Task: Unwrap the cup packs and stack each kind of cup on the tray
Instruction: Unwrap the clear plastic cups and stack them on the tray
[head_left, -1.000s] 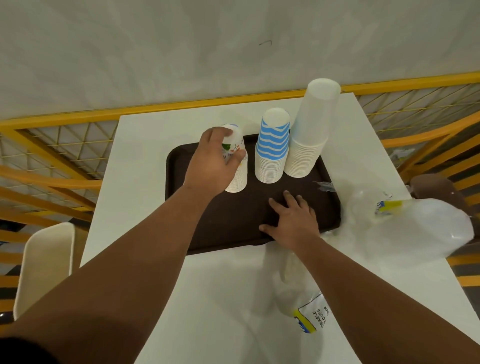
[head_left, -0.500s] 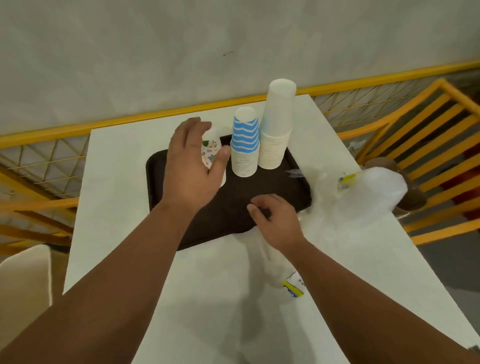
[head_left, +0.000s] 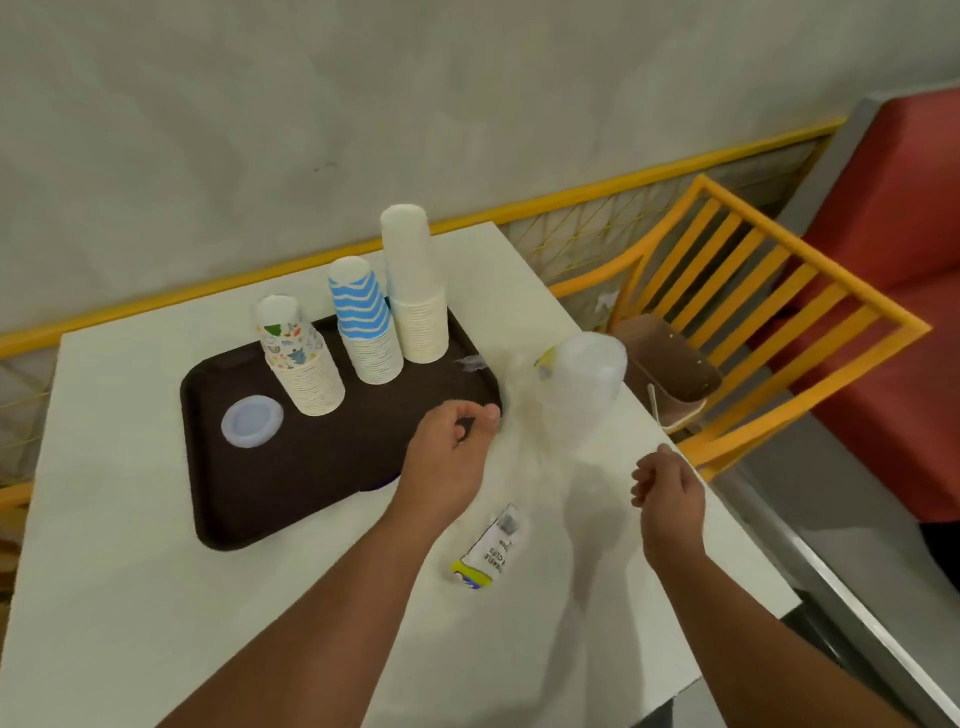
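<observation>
Three upside-down stacks stand along the back of the dark brown tray (head_left: 311, 478): patterned cups (head_left: 301, 364), blue-striped cups (head_left: 366, 327) and plain white cups (head_left: 415, 291). A pale round disc (head_left: 252, 421) lies on the tray's left part. Right of the tray, a pack of clear plastic cups (head_left: 584, 384) lies in its clear wrapping. My left hand (head_left: 447, 457) is curled at the tray's right front edge, on loose clear film. My right hand (head_left: 667, 488) hovers near the table's right edge, below the pack, fingers curled with nothing visible in them.
An empty wrapper with a printed label (head_left: 488, 545) lies on the white table (head_left: 130, 571) between my arms. A yellow slatted chair (head_left: 779, 312) with a brown seat stands at the table's right. A yellow rail (head_left: 156, 306) and a wall close the far side.
My left hand let go of the patterned stack and moved right to the tray's edge. My right hand left the tray and moved right. The view swung to the right.
</observation>
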